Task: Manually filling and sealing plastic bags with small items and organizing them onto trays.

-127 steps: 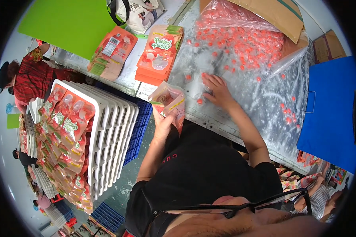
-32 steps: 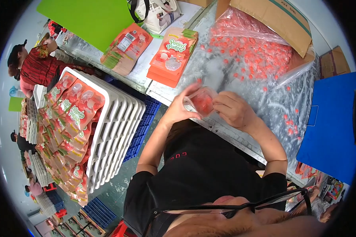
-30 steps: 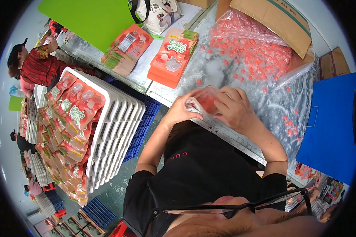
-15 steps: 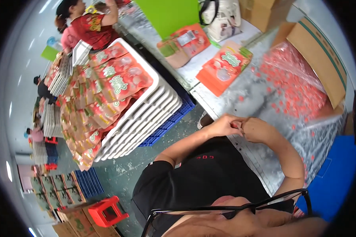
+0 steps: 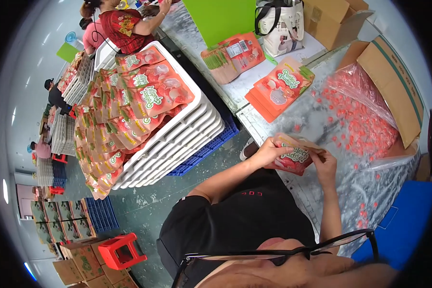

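Note:
Both my hands hold a red-and-tan printed pouch (image 5: 291,163) above the near edge of the table. My left hand (image 5: 268,153) grips its left side, thumb across the front. At the pouch's right upper edge, my right hand (image 5: 324,165) pinches the tan rim with bent fingers. The pouch is tilted, and its inside is hidden from this view. Beyond it lies a small stack of flat red pouches (image 5: 279,90). To the right, many small red wrapped pieces (image 5: 357,126) spread out from a plastic-lined carton (image 5: 391,86) lying on its side.
At left, stacked white trays (image 5: 177,139) bear a heap of filled-looking pouches (image 5: 125,103). More pouches (image 5: 233,56), a tote bag (image 5: 283,36) and a cardboard box (image 5: 333,21) stand farther back. A blue bin (image 5: 403,216) is at right, a red stool (image 5: 122,252) lower left. A co-worker (image 5: 129,29) works beyond.
My hands were together near the table edge, no full pouch showing. Now they are apart with the pouch between them, and my right forearm has swung inward. The view has shifted slightly.

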Available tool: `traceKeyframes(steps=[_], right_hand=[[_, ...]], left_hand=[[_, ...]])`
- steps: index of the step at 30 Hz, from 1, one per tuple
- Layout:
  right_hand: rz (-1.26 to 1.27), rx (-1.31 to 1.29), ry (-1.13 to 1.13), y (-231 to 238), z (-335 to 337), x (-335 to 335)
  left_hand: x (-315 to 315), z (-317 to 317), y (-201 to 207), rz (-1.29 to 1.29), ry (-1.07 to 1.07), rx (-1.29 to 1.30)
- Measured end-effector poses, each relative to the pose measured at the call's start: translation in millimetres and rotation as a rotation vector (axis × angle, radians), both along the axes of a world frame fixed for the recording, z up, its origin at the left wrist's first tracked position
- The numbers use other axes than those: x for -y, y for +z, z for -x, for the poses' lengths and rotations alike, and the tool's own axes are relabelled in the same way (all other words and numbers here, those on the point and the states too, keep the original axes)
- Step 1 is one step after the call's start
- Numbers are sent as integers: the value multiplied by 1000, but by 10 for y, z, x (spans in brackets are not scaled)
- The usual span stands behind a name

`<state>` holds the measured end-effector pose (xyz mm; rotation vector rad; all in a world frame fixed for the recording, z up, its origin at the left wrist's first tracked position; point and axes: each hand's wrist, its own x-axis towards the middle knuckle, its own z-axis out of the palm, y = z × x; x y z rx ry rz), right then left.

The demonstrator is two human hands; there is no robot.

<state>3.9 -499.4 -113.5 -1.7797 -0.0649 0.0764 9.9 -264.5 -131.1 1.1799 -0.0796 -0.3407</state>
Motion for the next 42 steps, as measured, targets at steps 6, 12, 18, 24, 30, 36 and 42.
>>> traceKeyframes(steps=[6, 12, 18, 24, 30, 36, 42], right_hand=[[-20, 48, -69, -183, 145, -76], [-158, 65, -70, -266, 78, -75], [-62, -3, -46, -292, 10, -53], [-172, 31, -20, -336, 14, -163], [-254, -16, 21, -269, 23, -235], [-218, -10, -3, -157, -9, -334], [-226, -50, 31, -210, -69, -360]], left_hand=[[-6, 49, 43, 66, -50, -98], [-1, -20, -193, 80, -9, -30], [-61, -96, -238, 87, -1, 2], [-14, -67, -382, 54, -22, 123], [-69, -30, -295, 58, 22, 159], [-139, 15, -44, 62, -83, 198], [-117, 25, -73, 99, -46, 124]])
